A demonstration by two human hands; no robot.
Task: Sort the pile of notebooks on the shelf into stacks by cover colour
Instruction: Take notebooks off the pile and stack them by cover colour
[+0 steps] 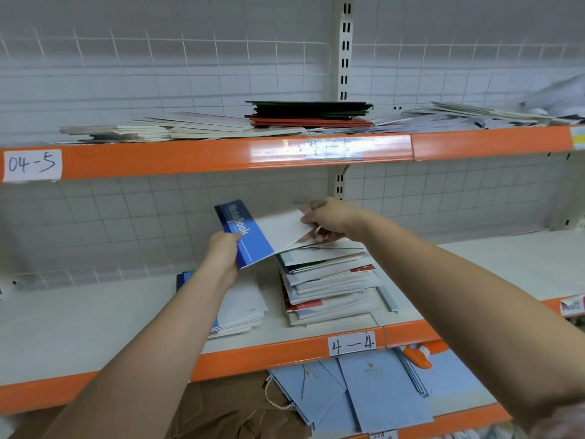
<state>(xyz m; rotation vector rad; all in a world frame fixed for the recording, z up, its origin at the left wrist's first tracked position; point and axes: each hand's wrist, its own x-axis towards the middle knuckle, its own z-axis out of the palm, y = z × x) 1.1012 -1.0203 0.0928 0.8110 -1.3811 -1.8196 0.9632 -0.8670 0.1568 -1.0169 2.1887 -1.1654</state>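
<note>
Notebooks are lying in a tall, uneven pile (329, 280) on the middle shelf (95, 315), the one whose orange front edge is carrying a paper label reading "4 — 4" (352, 343). Both of the person's hands are holding one blue-and-white notebook (262, 232) up in the air, tilted, just above the top of that pile. The left hand (223, 251) is gripping its blue spine edge, where the word "NoteBook" is printed, with the thumb curled over the cover. The right hand (329, 220) is pinching the opposite white edge, with its fingers tucked under the cover, right over the pile.

To the left of the pile, partly hidden behind the left forearm, a lower stack of blue-and-white notebooks (243, 308) is sitting on the same shelf, apart from the mixed pile. A pale blue strip (388, 299) is lying just beside the pile on its right.

On the shelf above, marked "04-5" (31, 164), a neat stack of dark green and red notebooks (310, 114) is resting among loosely spread pale ones (177, 126). Below the middle shelf, light blue paper bags (380, 388) printed "PRINCE" are lying flat, with brown paper (228, 413) beside them and an orange-and-white object (418, 356) near the shelf edge.
</note>
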